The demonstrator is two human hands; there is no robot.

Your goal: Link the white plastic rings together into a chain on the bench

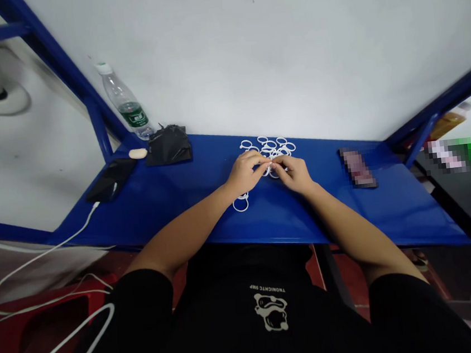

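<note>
My left hand (246, 171) and my right hand (291, 171) meet over the blue table, thumbs and fingertips pinched together. Between them is a small white ring, mostly hidden by the fingers. Just beyond my fingers lies a loose pile of thin white rings (281, 141), some with a small tab on the rim. Under my left wrist, nearer to me, sit a few more white rings (241, 205), partly covered by the forearm.
At the left of the blue table (170, 197) are a plugged-in black phone (112, 179), a black plastic bag (168, 145), a small beige object (137, 153) and a water bottle (129, 106) by the wall. A blurred-out phone (357, 167) lies to the right. Blue frame bars flank both ends.
</note>
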